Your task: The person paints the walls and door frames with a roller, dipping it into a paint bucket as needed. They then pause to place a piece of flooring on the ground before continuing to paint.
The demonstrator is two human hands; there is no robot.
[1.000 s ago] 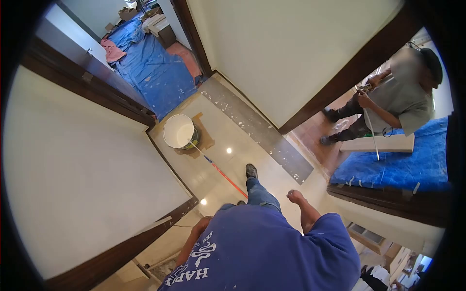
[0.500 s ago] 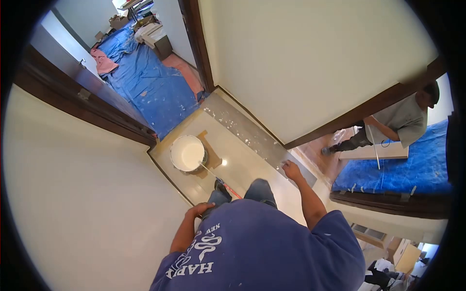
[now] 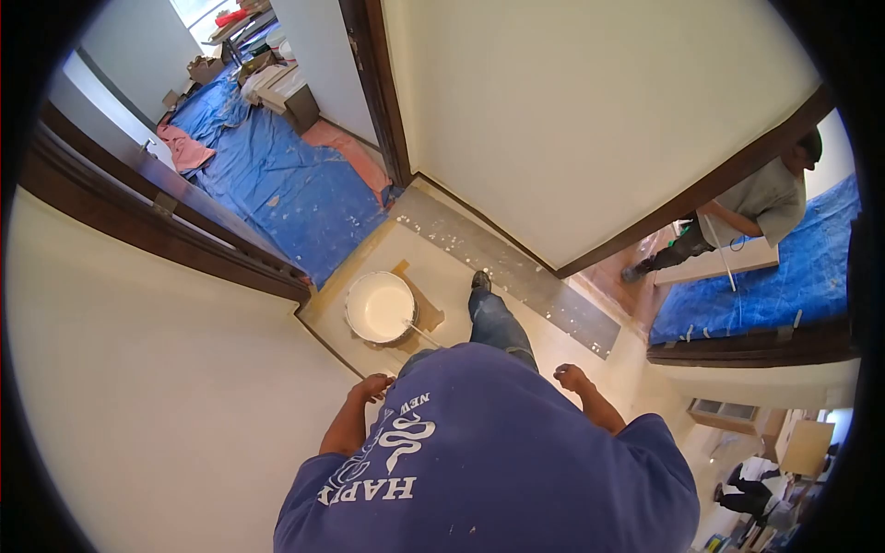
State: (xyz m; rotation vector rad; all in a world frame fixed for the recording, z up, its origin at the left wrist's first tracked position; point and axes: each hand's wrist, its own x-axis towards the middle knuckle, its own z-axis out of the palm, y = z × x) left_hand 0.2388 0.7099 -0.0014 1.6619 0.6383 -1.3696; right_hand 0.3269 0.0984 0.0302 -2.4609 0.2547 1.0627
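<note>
A round bucket (image 3: 348, 309) of white paint-like liquid stands on the floor ahead of me. A thin pole (image 3: 422, 332) leans out of it toward my body, its lower part hidden by my shirt. My left hand (image 3: 373, 387) is beside my left thigh, near the left wall, open and with nothing visible in it. Out to the right of my body, my right hand (image 3: 572, 376) has loosely bent fingers and holds nothing I can see. Neither hand touches the bucket or the pole.
A grey strip (image 3: 516, 275) with white splatter runs along the right wall (image 3: 553, 120). Blue sheeting (image 3: 277, 180) covers the floor past the far doorway, near boxes (image 3: 286, 97). Through the right doorway, a person (image 3: 761, 203) holds a white rod. Another person (image 3: 751, 498) is at lower right.
My right leg has stepped forward. My right hand has drawn back and down, closer to my body. The bucket appears slightly lower and farther right, and the pole's red part is now hidden.
</note>
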